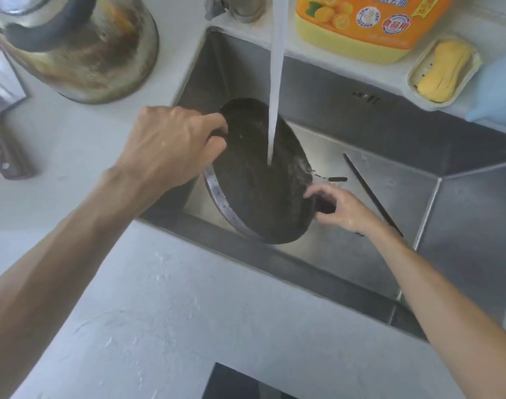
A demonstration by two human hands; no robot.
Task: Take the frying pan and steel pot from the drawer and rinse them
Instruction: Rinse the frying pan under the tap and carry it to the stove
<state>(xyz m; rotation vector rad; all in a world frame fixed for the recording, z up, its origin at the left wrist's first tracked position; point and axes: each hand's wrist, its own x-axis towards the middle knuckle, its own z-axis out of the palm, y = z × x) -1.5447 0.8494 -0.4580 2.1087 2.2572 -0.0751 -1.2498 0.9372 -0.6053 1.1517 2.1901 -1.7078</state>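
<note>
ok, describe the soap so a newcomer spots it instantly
Start at the steel sink and follow its back ledge rightwards past the big yellow-and-orange detergent jug. The oval yellow soap bar lies in a pale tray, the only small loose yellow lump there.

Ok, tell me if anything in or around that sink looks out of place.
A single dark chopstick lies loose on the sink floor beside the frying pan. The kettle on the counter is heavily stained brown. Otherwise nothing stands out.

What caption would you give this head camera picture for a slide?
Two bare hands, left hand and right hand, tilt a dark frying pan under running tap water in a steel sink.
</note>
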